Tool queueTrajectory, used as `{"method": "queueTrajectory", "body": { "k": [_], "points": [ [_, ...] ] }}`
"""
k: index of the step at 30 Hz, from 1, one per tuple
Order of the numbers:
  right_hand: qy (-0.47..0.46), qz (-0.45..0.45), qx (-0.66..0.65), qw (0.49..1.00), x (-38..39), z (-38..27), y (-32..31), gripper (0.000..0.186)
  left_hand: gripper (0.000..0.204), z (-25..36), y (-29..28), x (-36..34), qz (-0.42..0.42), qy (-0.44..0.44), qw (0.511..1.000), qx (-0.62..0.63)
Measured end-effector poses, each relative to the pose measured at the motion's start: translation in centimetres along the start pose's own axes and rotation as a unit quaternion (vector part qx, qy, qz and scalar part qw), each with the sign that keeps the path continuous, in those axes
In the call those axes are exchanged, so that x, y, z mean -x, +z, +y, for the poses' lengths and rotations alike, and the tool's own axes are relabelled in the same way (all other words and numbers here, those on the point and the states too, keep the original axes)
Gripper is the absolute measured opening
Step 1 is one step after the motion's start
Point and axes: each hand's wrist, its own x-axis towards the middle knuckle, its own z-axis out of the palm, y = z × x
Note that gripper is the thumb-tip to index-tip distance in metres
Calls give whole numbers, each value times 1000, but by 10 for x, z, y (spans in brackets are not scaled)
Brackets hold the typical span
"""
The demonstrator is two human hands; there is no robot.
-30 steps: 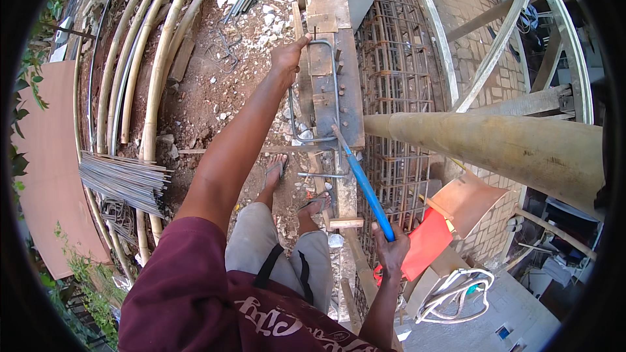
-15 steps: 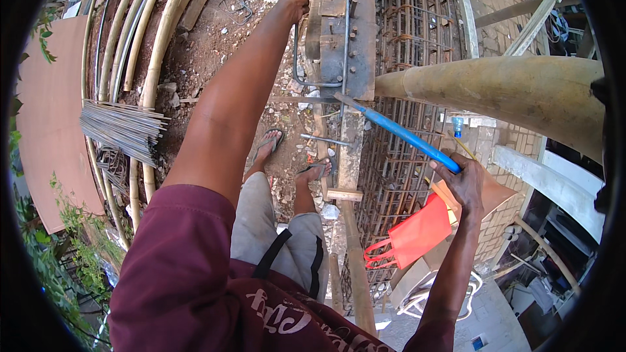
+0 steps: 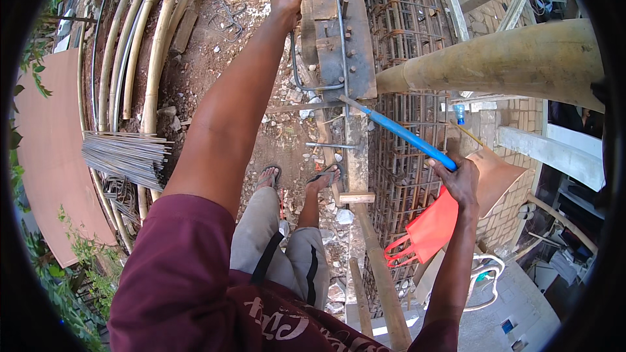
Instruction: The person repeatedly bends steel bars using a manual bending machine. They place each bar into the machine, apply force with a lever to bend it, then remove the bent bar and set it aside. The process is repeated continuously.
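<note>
In my left hand (image 3: 289, 8), fingers closed, is the upper corner of a rectangular steel rebar stirrup (image 3: 343, 39). The stirrup lies over the edge of a bending plate (image 3: 363, 68) studded with short metal pegs, fixed on a timber beam. My right hand (image 3: 458, 179) grips the lower end of a bending lever with a blue handle (image 3: 411, 139). The lever's metal tip reaches the lower edge of the plate, close to the stirrup's lower corner; how it engages the bar is too small to tell. A short steel rod (image 3: 330, 145) lies across the beam below.
Long rebar cages (image 3: 404, 124) run right of the beam. A thick bamboo pole (image 3: 495, 55) slants in from the right. A red bag (image 3: 432, 225) lies near my right forearm. Cut rods (image 3: 127, 156) and bamboo poles (image 3: 156, 58) lie left, on stony ground.
The view has turned slightly, so the surroundings sit a little differently. Both hands keep their holds, and the stirrup and lever look nearly the same against the plate.
</note>
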Motion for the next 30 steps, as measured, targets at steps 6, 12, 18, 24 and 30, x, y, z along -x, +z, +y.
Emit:
{"method": "queueTrajectory", "body": {
  "k": [6,12,18,24,30],
  "points": [
    [-15,134,4,991,19,8,26,66,50,-6,3,-2,-5,45,999,27],
    [161,203,-82,962,84,-93,84,65,42,-19,4,-11,-16,55,997,56],
    [267,299,-166,901,150,-184,209,63,64,-19,9,-17,-13,55,996,72],
    [235,243,-107,935,167,-122,198,60,82,-20,5,-22,2,40,999,11],
    [187,259,-124,939,167,-143,192,57,79,-26,7,-34,40,60,997,-39]
  ]
}}
